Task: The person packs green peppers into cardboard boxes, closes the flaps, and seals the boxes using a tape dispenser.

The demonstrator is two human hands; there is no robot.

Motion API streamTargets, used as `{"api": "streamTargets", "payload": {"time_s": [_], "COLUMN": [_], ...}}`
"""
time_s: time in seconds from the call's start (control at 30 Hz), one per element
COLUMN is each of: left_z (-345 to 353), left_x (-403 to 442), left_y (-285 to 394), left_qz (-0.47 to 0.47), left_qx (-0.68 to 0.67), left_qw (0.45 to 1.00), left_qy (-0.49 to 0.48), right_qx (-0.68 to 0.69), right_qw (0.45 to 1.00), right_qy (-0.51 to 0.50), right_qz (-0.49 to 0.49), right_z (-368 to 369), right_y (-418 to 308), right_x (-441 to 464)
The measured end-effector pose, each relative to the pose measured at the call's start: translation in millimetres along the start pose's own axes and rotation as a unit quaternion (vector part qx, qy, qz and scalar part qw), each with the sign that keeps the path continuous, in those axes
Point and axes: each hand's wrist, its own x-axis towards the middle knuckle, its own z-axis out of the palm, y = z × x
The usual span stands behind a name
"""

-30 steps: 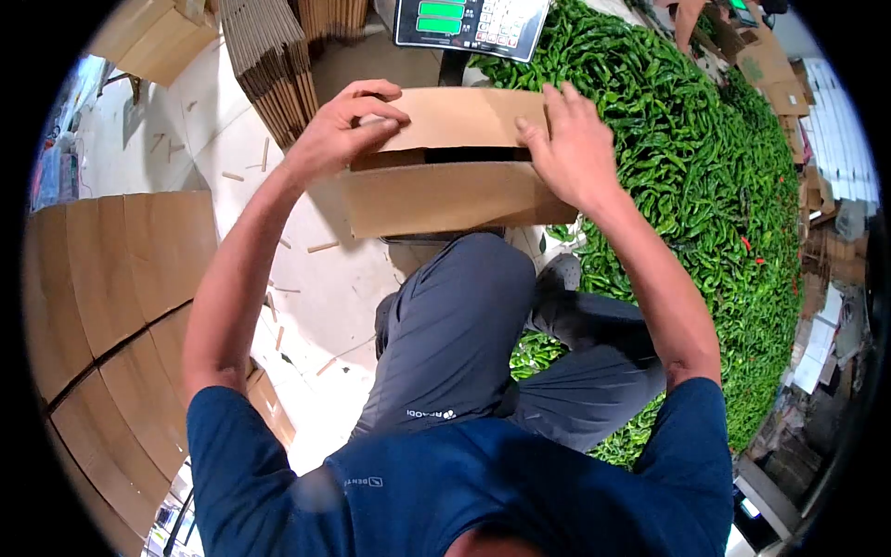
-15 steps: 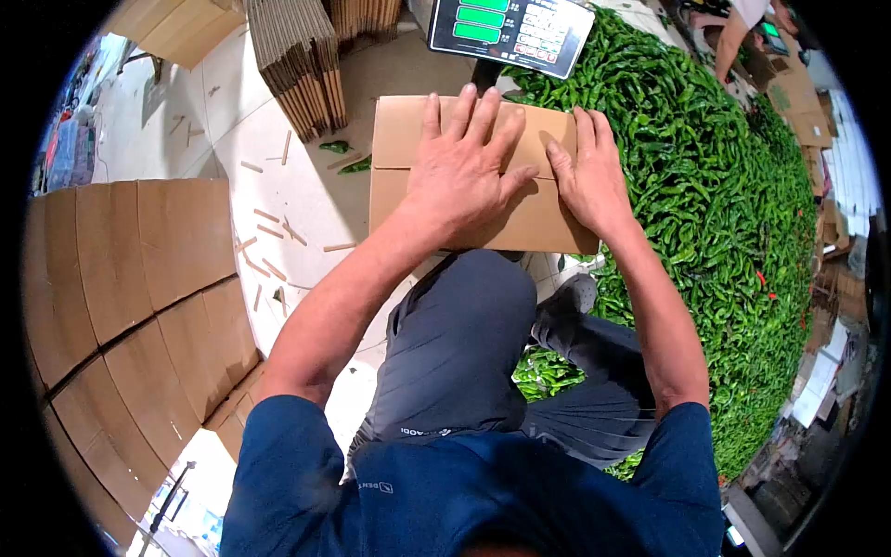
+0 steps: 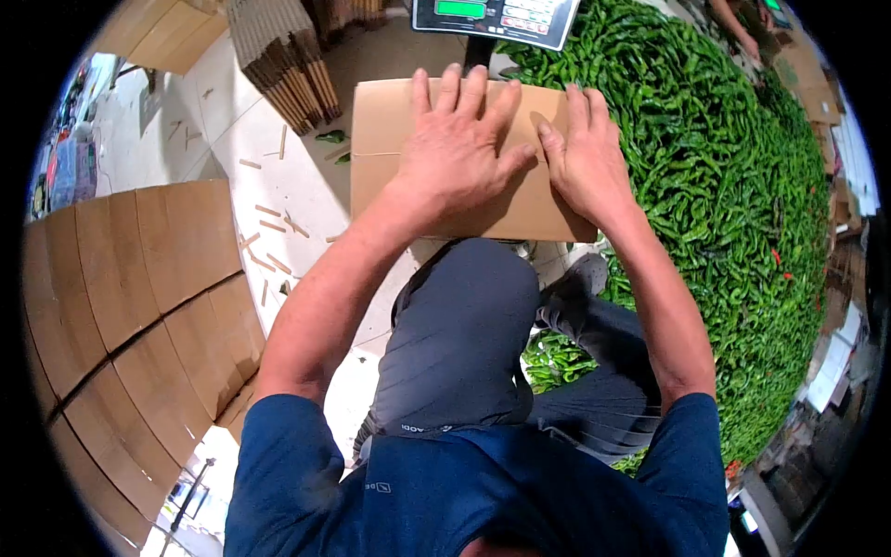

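A brown cardboard box (image 3: 380, 121) lies in front of my knees with its top flaps folded down flat. My left hand (image 3: 455, 148) rests on the middle of its top, palm down and fingers spread toward the far edge. On the right part of the top lies my right hand (image 3: 585, 162), fingers stretched out and thumb apart. Neither hand holds anything. Just beyond the box is a scale display (image 3: 497, 17) with a lit green screen. The inside of the box is hidden.
Green peppers (image 3: 715, 213) form a large heap on the right. Folded cardboard (image 3: 283, 65) stands at the upper left, and stacked boxes (image 3: 139, 297) fill the left side. Cardboard strips (image 3: 269, 223) lie on the floor. Another person's arm (image 3: 733, 28) shows at the upper right.
The box's raised flap has come down flat. My left hand has moved right from the flap's left end onto the middle of the top. My right hand has stayed on the right side.
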Motion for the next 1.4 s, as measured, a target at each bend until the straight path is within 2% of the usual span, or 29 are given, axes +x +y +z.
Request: {"api": "streamTargets", "payload": {"time_s": [0.13,0.17,0.2,0.23,0.27,0.3,0.33,0.37,0.4,0.43,0.5,0.53,0.67,0.73,0.77,0.8,0.87,0.9,0.93,1.0,1.03,1.07,1.13,1.17,1.2,1.23,1.3,1.33,1.4], "left_z": [-6,-12,-15,-14,-12,-10,-8,-4,0,4,10,11,12,15,15,14,12,10,8,9,8,6,3,3,3,3,0,-1,-5], "left_x": [2,1,0,-1,0,1,2,3,4,6,7,8,7,7,8,9,8,9,10,12,13,13,15,14,13,13,12,11,11], "left_y": [1,3,5,7,6,4,4,4,2,-1,-5,-6,-6,-2,-3,-2,0,1,1,0,0,2,5,5,5,6,8,10,11], "left_qz": [0.011,0.010,0.009,0.007,0.004,0.001,-0.001,-0.006,-0.008,-0.010,0.002,0.003,-0.021,-0.023,-0.022,-0.022,-0.034,-0.038,-0.043,-0.044,-0.048,-0.053,-0.058,-0.059,-0.061,-0.061,-0.059,-0.059,-0.062], "left_qx": [0.018,0.021,0.025,0.031,0.030,0.031,0.032,0.033,0.031,0.029,0.020,0.013,-0.027,-0.022,-0.020,-0.018,-0.005,0.000,0.004,0.019,0.016,0.011,0.007,0.005,0.002,0.004,-0.005,-0.009,-0.023], "left_qw": [1.000,1.000,0.999,0.999,0.999,0.999,0.999,0.999,0.999,0.999,0.998,0.998,0.998,0.998,0.998,0.998,0.999,0.999,0.999,0.999,0.999,0.999,0.998,0.998,0.998,0.998,0.998,0.998,0.998], "left_qy": [-0.014,-0.020,-0.026,-0.019,-0.024,-0.031,-0.036,-0.008,0.009,0.022,0.059,0.061,0.053,0.051,0.050,0.050,0.029,0.018,0.009,0.004,0.001,-0.004,0.000,0.002,0.004,0.009,0.018,0.021,0.022], "right_qx": [0.067,0.152,0.290,0.371,0.446,0.298,0.140,0.046,0.050,0.115,0.047,0.166,0.168,0.156,0.142,0.170,0.170,0.154,0.161,0.134,0.097,0.077,0.038,0.022,-0.028,0.013,-0.016,-0.035,0.042], "right_qw": [0.994,0.982,0.949,0.907,0.844,0.920,0.957,0.949,0.949,0.913,0.803,0.827,0.810,0.862,0.900,0.918,0.922,0.929,0.924,0.880,0.876,0.839,0.785,0.776,0.832,0.859,0.919,0.965,0.993], "right_qy": [0.046,0.087,0.112,0.120,0.128,0.007,-0.115,-0.304,-0.300,-0.286,-0.578,-0.536,-0.554,-0.472,-0.394,-0.317,-0.286,-0.302,-0.327,-0.452,-0.470,-0.536,-0.616,-0.628,-0.554,-0.510,-0.363,-0.216,0.014], "right_qz": [-0.070,-0.067,0.047,0.161,0.269,0.254,0.228,0.070,-0.088,-0.267,-0.136,0.033,0.090,0.096,0.121,0.168,0.199,0.148,0.116,0.054,0.055,-0.048,-0.047,-0.044,-0.012,0.035,0.156,0.143,0.112], "right_z": [7,8,0,6,21,48,84,117,131,183,207,223,251,283,294,305,311,321,295,278,271,230,168,141,84,36,-55,-77,-117], "right_y": [28,40,46,61,84,117,153,176,173,198,135,123,60,46,40,36,28,33,34,51,64,83,117,137,144,163,169,187,188], "right_x": [-2,-5,-8,-16,-26,-44,-69,-103,-150,-198,-230,-260,-276,-299,-307,-316,-317,-321,-307,-280,-275,-244,-194,-168,-147,-124,-81,-74,-57]}}
